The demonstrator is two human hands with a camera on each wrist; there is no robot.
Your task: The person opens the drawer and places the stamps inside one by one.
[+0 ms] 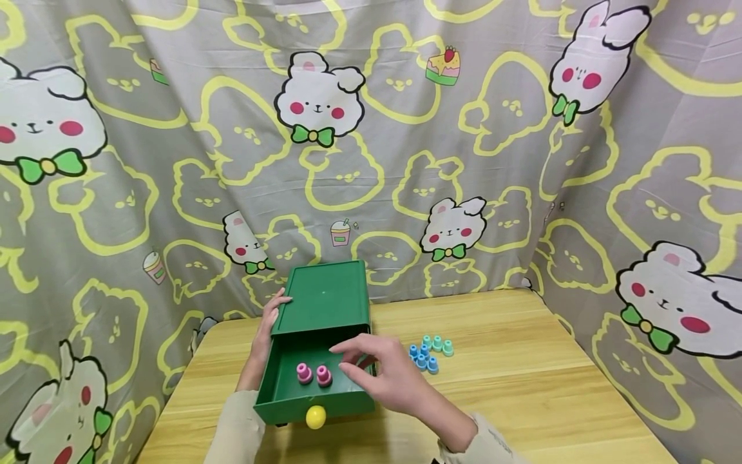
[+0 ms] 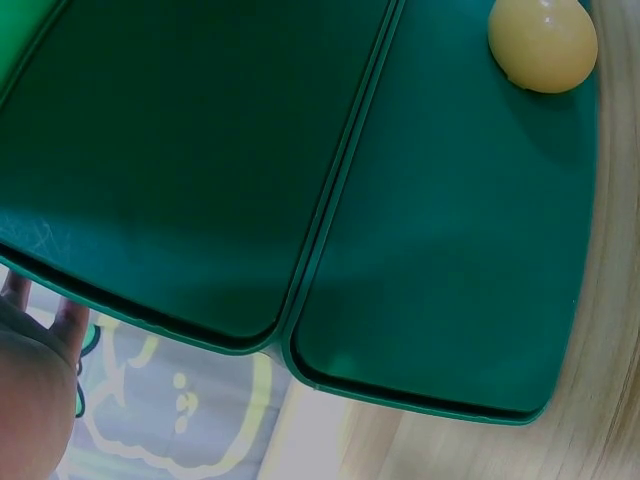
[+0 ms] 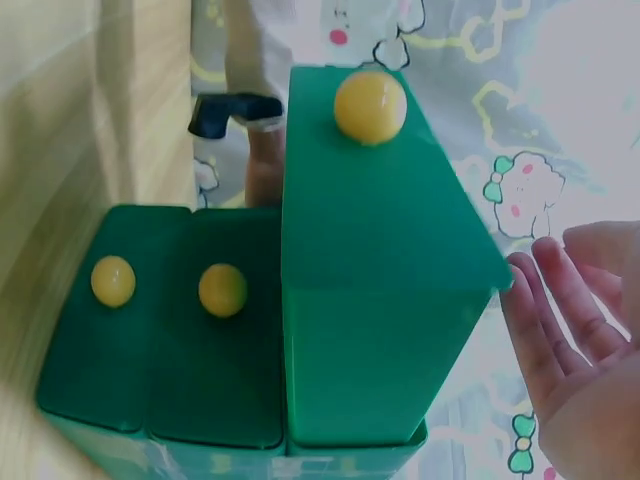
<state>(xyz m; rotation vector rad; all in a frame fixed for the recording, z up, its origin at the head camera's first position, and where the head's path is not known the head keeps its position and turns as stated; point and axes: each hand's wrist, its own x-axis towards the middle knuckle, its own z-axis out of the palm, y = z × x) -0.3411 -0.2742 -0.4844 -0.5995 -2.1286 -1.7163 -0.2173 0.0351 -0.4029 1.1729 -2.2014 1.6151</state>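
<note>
A green drawer cabinet [image 1: 324, 296] stands on the table, its top drawer [image 1: 284, 409] pulled out by a yellow knob [image 1: 315, 417] at the front. Two pink pegs with stepped, ringed tops, one peg [image 1: 304, 374] left and one peg [image 1: 324, 376] right, stand inside the drawer. My left hand [image 1: 266, 328] rests against the cabinet's left side, fingertips at the top edge. Over the drawer's right edge is my right hand [image 1: 385, 374], thumb and fingers parted with nothing between them. In the right wrist view, two lower drawers with yellow knobs [image 3: 222, 290] are closed.
Right of the cabinet, several blue pegs [image 1: 422, 362] and several mint-green pegs [image 1: 437, 343] stand grouped on the wooden table [image 1: 522, 374]. A patterned curtain [image 1: 382, 142] hangs behind and at both sides. A black strap [image 3: 235, 112] is around the left wrist.
</note>
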